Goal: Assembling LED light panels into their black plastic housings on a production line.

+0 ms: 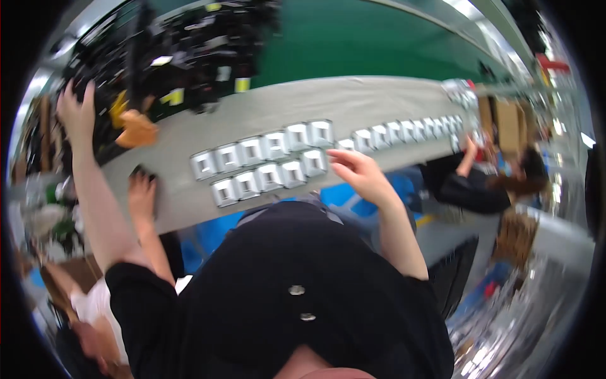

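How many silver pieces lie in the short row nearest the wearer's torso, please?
5, left to right: first piece, second piece, third piece, fourth piece, and fifth piece, nearest the right hand, which may hide another.

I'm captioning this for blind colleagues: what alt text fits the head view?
A person's right hand is beside rows of small silvery items on a long grey worktable; the left hand, fingers spread, is left of a blurred dark pile. One co-worker is at the right, another at the left.

Black short-sleeved top (284, 252), two silvery fastenings (296, 290), possibly buttons, bare forearms (402, 237).
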`<state>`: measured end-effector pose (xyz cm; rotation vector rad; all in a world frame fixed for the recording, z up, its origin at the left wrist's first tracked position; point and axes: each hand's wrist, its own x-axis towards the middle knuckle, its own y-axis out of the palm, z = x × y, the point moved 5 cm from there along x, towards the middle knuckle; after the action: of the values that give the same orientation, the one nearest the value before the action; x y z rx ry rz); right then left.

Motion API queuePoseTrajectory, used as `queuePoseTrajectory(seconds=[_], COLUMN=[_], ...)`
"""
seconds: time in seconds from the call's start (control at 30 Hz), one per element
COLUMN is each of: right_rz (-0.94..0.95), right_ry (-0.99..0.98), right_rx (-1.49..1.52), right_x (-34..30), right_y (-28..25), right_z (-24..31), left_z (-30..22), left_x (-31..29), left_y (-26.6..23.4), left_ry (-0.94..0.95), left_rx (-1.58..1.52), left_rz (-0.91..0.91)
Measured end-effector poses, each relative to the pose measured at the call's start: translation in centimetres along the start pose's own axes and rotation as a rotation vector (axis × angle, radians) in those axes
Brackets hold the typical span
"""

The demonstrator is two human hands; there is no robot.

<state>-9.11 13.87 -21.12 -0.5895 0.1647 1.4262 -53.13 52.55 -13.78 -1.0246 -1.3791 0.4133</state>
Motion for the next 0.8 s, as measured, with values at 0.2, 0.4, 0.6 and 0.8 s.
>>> queuePoseTrajectory(seconds=[0.2, 0.4, 0.6, 0.8], right_rz=[-0.104, -0.237, -0.05, 0.092], right_ry=[0.122, 0.19, 0.003, 0.125], right_rx=[0.019, -0.177, -0.394, -0.948], right_x=[0.3, -0.2, 6.6, 11.2], right_y=[-11.4, -23.6, -18.4, -9.4], right_z=[-13.1, -23.4, -19.5, -18.8], left_z=[-17.7, -31.2, -29.9, -21.7], left_x=[-17.6, -31.9, -36.9, -35.7], left_y=[0.6, 0.6, 3.1, 5.7], left_ry=[-0.158, -0.331, -0.536, -0.771], left_rx=[-0.326, -0.221, -0.1, 0.038], left_rz=[0.258, 0.497, 0.477, 0.584])
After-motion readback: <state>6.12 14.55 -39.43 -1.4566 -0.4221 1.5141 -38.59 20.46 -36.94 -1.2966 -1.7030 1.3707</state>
